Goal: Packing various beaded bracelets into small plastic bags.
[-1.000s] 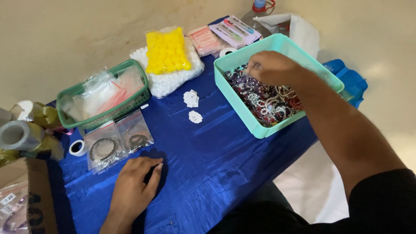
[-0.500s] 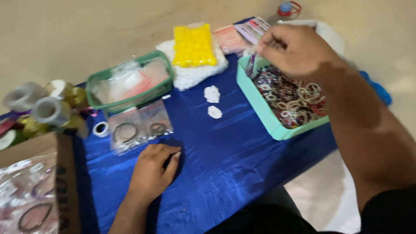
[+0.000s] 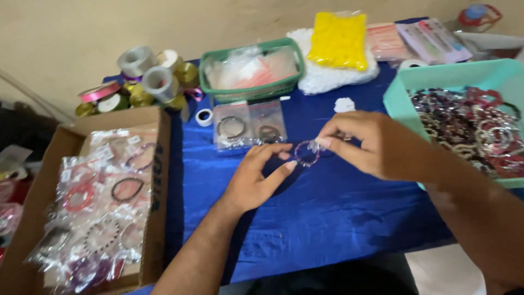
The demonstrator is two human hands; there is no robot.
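head view: the right hand (image 3: 371,145) has left the teal tray (image 3: 401,98) of bracelets and now pinches a purple beaded bracelet (image 3: 307,153) above the blue cloth (image 3: 327,218); the left hand (image 3: 256,177), flat on the cloth earlier, has risen, fingers half open, touching the bracelet's rim

The right hand (image 3: 376,145) covers the far side of the small beaded bracelet (image 3: 307,153), and its beads blur together. The teal tray (image 3: 401,101) runs off the right edge, its bracelets an unreadable tangle. The cardboard box (image 3: 158,180) is cut off at the bottom edge. The red-capped bottle (image 3: 477,13) is clipped by the top edge.
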